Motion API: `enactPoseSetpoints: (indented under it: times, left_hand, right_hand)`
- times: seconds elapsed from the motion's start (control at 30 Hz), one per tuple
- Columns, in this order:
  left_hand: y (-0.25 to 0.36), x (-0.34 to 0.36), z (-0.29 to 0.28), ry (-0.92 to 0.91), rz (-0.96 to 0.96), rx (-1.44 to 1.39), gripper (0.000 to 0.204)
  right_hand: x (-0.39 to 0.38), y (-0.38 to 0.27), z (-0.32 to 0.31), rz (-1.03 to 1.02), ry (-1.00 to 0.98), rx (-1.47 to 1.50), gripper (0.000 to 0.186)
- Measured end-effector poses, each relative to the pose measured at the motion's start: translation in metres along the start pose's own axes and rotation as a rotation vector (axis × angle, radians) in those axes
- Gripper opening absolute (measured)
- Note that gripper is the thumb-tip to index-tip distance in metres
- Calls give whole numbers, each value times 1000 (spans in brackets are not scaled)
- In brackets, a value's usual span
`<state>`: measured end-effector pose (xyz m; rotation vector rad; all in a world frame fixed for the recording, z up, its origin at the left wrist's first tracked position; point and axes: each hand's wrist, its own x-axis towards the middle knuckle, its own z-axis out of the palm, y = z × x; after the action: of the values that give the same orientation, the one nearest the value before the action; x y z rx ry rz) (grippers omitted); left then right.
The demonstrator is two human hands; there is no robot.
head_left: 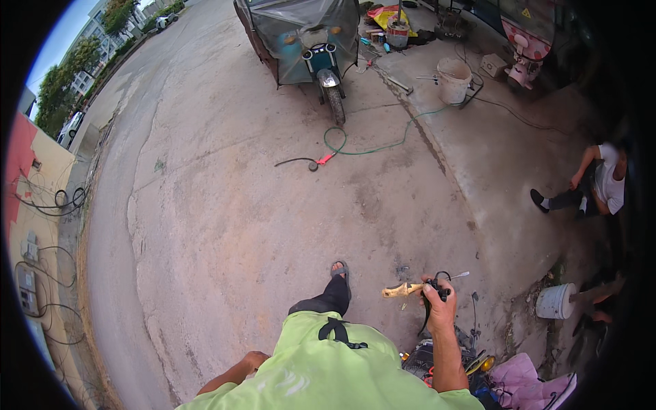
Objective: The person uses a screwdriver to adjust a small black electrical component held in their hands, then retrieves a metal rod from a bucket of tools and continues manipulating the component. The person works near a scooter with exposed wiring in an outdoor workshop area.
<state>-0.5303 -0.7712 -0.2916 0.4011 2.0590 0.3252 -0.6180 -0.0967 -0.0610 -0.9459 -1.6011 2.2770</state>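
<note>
Starting at the left, we see the left hand (256, 360) low beside the green shirt (328, 369), partly hidden by it; we cannot tell whether its fingers are curled or loose. Further right, above the ground, a yellow handle (402, 290) points left, its long axis nearly level, the free end dipping slightly. We judge it light and stiff, probably not fragile, perhaps slippery if greasy; its narrower middle looks a good place to hold. At its right end is a black part (443, 294), gripped in the right hand (439, 307); we cannot tell whether the two are joined. A thin wire loops above, ending rightward in a pale tip (462, 275), which we would expect to bend easily.
</note>
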Motion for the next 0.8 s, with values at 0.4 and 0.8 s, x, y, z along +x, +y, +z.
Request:
enactPoseSetpoints:
  times: [0.4, 0.8]
  left_hand:
    - [261, 396, -637, 502, -84, -741, 36]
    - [347, 529, -645, 122, -496, -803, 26]
  right_hand:
    - [244, -123, 31, -32, 303, 68, 38]
    - [599, -259, 29, 96, 175, 81, 36]
